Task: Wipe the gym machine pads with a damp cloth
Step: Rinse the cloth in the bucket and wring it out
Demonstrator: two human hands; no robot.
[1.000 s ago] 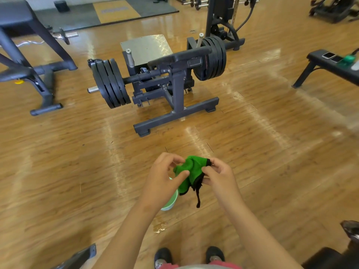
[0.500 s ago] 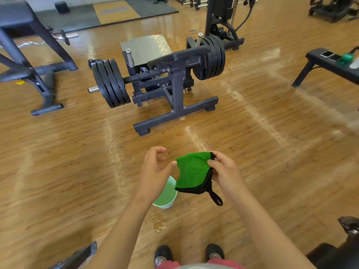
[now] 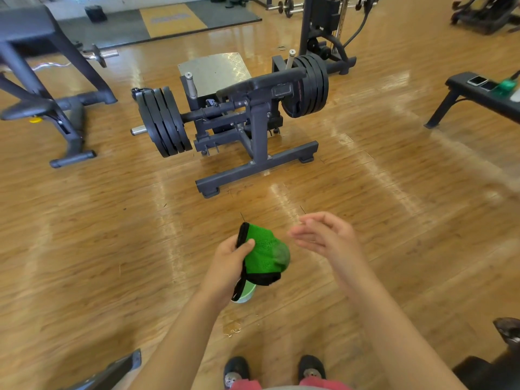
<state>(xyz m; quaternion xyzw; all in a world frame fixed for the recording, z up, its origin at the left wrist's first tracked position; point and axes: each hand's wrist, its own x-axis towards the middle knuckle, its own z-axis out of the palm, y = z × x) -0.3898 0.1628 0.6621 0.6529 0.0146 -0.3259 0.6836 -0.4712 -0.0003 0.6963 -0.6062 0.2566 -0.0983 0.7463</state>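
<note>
My left hand (image 3: 226,263) grips a green cloth (image 3: 266,254) with a black edge, thumb over its upper left side. My right hand (image 3: 323,237) hovers just right of the cloth, fingers loose and apart, touching nothing. Straight ahead on the floor stands a black plate-loaded gym machine (image 3: 253,128) with a long black pad (image 3: 261,81) across its top. A pale green bowl (image 3: 247,294) sits on the floor, mostly hidden under the cloth.
A small water spill (image 3: 232,327) glistens on the wooden floor near my shoes. At the left stands a black bench frame (image 3: 50,108). A flat bench (image 3: 478,97) at the right carries phones and a green bottle. A cable tower (image 3: 323,21) rises behind the machine.
The cloth passed from both hands to my left hand alone. My right hand let go and moved off to the right, fingers spread.
</note>
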